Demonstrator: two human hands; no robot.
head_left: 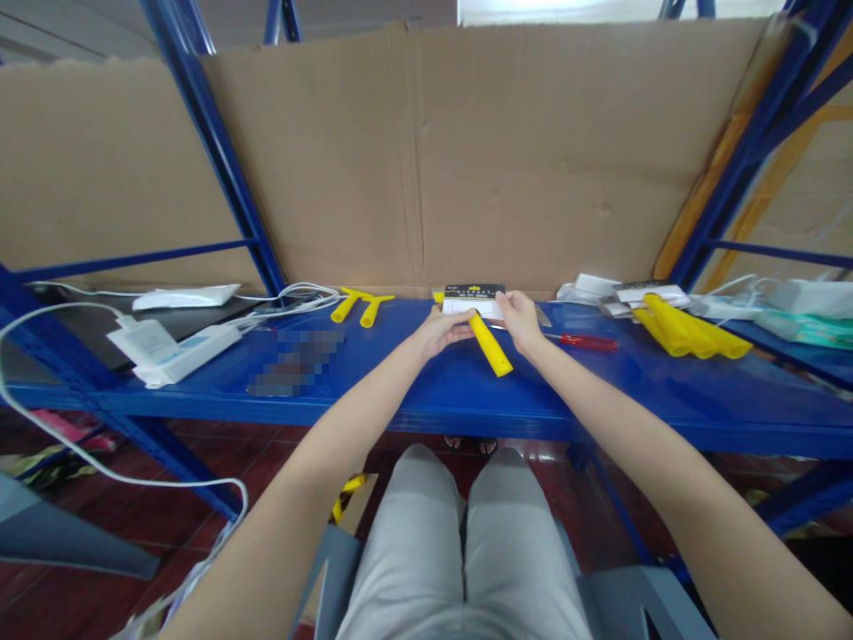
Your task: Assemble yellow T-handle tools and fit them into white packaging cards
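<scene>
Above the blue shelf, my left hand [445, 332] is closed around the left side of a yellow T-shaped handle [491, 345], whose grip points down toward me. A black-and-white packaging card [474, 299] covers the handle's head. My right hand [521, 318] pinches the right edge of that card. The head under the card is hidden. Just right of my right hand lies a red screwdriver [590, 342]. Something thin and metallic beside the right fingers is too small to make out.
Two bare yellow T-shaped handles [363, 305] lie at the back left. Several carded yellow handles [689, 329] are piled at the right. A white power strip [190, 354] with cables sits left. Cardboard [533, 160] walls the back; blue posts [219, 151] frame the shelf [413, 391].
</scene>
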